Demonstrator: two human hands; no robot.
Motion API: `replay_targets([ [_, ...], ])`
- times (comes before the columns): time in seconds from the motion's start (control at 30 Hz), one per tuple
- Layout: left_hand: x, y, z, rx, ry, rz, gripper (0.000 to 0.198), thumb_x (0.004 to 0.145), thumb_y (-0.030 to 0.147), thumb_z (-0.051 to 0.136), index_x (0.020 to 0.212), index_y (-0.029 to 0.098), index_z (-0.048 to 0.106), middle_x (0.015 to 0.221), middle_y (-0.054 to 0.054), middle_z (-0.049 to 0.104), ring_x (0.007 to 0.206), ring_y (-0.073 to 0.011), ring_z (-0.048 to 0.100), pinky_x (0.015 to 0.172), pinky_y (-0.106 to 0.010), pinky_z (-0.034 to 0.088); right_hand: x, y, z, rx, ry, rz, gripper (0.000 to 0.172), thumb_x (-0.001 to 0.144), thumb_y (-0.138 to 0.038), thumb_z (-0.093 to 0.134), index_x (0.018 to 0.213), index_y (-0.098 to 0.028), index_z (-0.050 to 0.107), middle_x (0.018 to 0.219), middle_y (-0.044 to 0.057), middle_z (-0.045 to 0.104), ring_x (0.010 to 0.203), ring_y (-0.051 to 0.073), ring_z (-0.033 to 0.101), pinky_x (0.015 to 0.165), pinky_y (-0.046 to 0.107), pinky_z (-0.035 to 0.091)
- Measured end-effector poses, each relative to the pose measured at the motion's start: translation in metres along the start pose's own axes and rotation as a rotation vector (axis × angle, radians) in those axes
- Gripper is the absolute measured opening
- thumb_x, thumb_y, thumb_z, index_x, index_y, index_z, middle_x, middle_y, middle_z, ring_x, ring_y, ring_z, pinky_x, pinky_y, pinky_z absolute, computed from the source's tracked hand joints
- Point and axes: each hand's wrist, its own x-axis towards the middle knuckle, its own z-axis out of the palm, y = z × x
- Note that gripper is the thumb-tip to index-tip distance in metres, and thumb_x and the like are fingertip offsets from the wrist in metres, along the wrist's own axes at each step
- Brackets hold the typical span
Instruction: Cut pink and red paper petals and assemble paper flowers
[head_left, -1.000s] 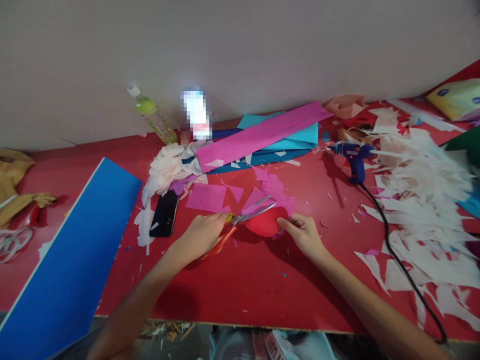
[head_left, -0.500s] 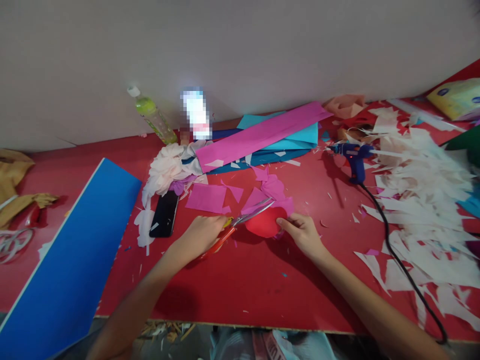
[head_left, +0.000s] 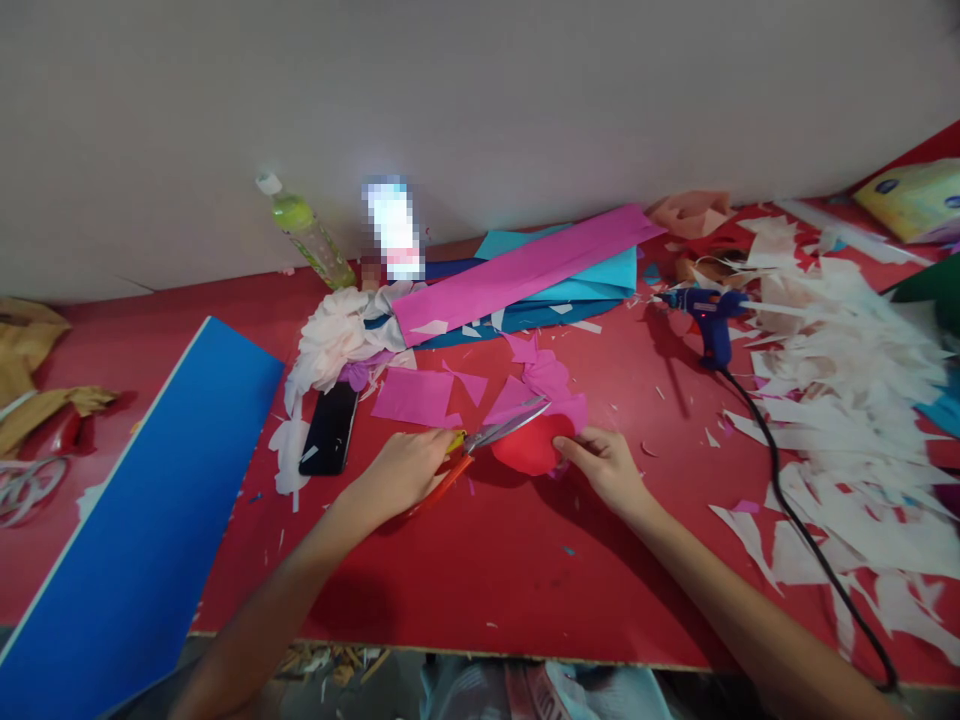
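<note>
My left hand (head_left: pixel 409 468) grips the orange handles of a pair of scissors (head_left: pixel 491 435), whose metal blades are nearly closed along the upper edge of a rounded red paper piece (head_left: pixel 529 448). My right hand (head_left: pixel 609 466) pinches the right side of that red piece and holds it just above the red table (head_left: pixel 525 560). Pink paper scraps (head_left: pixel 551 380) lie right behind the blades.
A black phone (head_left: pixel 328 428) lies left of my left hand, beside a white paper flower (head_left: pixel 334 340). Pink and blue folded sheets (head_left: pixel 525 270) lie behind. A blue glue gun (head_left: pixel 709 315) with a black cord (head_left: pixel 806 535) stands at the right among white paper offcuts (head_left: pixel 847 400). A blue board (head_left: pixel 142 500) lies at the left.
The scissor blades have closed from wide apart to nearly together on the red piece's edge. Both hands stay in place.
</note>
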Motion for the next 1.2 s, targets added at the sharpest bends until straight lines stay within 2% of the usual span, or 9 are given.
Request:
replay_targets([
  [0.13,0.003,0.002,0.001,0.010,-0.004,-0.008,0.024,0.091,0.021,0.037,0.109,0.016,0.052,0.107,-0.012,0.064,0.096,-0.0245,0.063,0.073,-0.030,0.044,0.001,0.000,-0.001,-0.009,0.012,-0.007,0.037,0.072,-0.047,0.061,0.053,-0.016,0.058,0.050,0.001,0.057,0.048,0.011,0.047,0.048,0.023,0.037],
  [0.27,0.004,0.001,0.003,0.008,0.001,-0.025,0.020,0.090,0.020,0.038,0.096,0.016,0.057,0.096,-0.010,0.067,0.087,-0.0228,0.065,0.070,-0.028,0.043,0.002,0.000,-0.001,0.004,0.007,-0.027,0.036,0.073,-0.047,0.061,0.055,-0.015,0.058,0.052,0.001,0.057,0.050,0.011,0.048,0.050,0.024,0.038],
  [0.43,0.001,-0.011,0.012,-0.014,0.104,-0.070,0.021,0.090,0.028,0.041,0.097,0.017,0.058,0.088,-0.008,0.069,0.082,-0.0212,0.066,0.066,-0.025,0.042,0.002,0.000,-0.001,-0.014,0.002,-0.020,0.035,0.074,-0.045,0.060,0.054,-0.016,0.059,0.050,0.000,0.055,0.048,0.011,0.047,0.048,0.023,0.036],
  [0.57,0.003,-0.019,0.018,0.044,0.172,-0.222,0.028,0.090,0.037,0.039,0.101,0.017,0.056,0.092,-0.011,0.068,0.085,-0.0236,0.066,0.067,-0.028,0.044,0.002,0.002,-0.002,-0.035,-0.001,-0.031,0.036,0.074,-0.045,0.060,0.054,-0.016,0.059,0.050,0.000,0.054,0.048,0.010,0.046,0.048,0.023,0.035],
  [0.7,0.009,-0.024,0.025,0.159,0.139,-0.419,0.039,0.089,0.047,0.037,0.104,0.016,0.055,0.095,-0.014,0.067,0.083,-0.0265,0.066,0.064,-0.031,0.045,0.002,0.002,-0.001,-0.083,-0.013,-0.037,0.039,0.073,-0.047,0.060,0.051,-0.016,0.055,0.046,-0.001,0.051,0.044,0.010,0.043,0.045,0.023,0.032],
  [0.9,0.005,-0.014,0.024,0.208,0.193,-0.408,0.031,0.089,0.033,0.037,0.104,0.014,0.058,0.101,-0.015,0.066,0.089,-0.0261,0.064,0.068,-0.032,0.046,0.000,-0.001,0.003,-0.086,-0.109,-0.001,0.036,0.074,-0.044,0.058,0.050,-0.017,0.052,0.046,0.000,0.054,0.042,0.010,0.044,0.042,0.023,0.030],
  [1.03,0.009,0.010,0.025,-0.166,0.327,-0.251,0.031,0.090,0.034,0.037,0.105,0.018,0.058,0.101,-0.009,0.067,0.095,-0.0203,0.061,0.079,-0.030,0.046,-0.003,-0.006,0.008,-0.103,-0.198,-0.013,0.032,0.074,-0.039,0.056,0.051,-0.018,0.051,0.048,-0.001,0.053,0.045,0.010,0.045,0.044,0.023,0.032],
  [1.13,0.019,0.024,0.036,-0.591,0.216,-0.073,0.031,0.086,0.036,0.045,0.109,0.018,0.055,0.099,-0.005,0.066,0.088,-0.0159,0.061,0.074,-0.025,0.046,-0.006,-0.009,0.011,-0.114,-0.266,-0.015,0.030,0.076,-0.037,0.053,0.054,-0.018,0.051,0.049,-0.002,0.051,0.046,0.010,0.043,0.045,0.022,0.032],
  [1.2,0.026,0.029,0.044,-0.739,0.176,-0.061,0.022,0.086,0.034,0.043,0.087,0.017,0.056,0.077,0.000,0.061,0.068,-0.0127,0.055,0.061,-0.023,0.041,-0.007,-0.010,0.011,-0.128,-0.287,-0.019,0.029,0.077,-0.036,0.052,0.054,-0.018,0.050,0.050,-0.002,0.049,0.047,0.009,0.042,0.046,0.022,0.031],
])
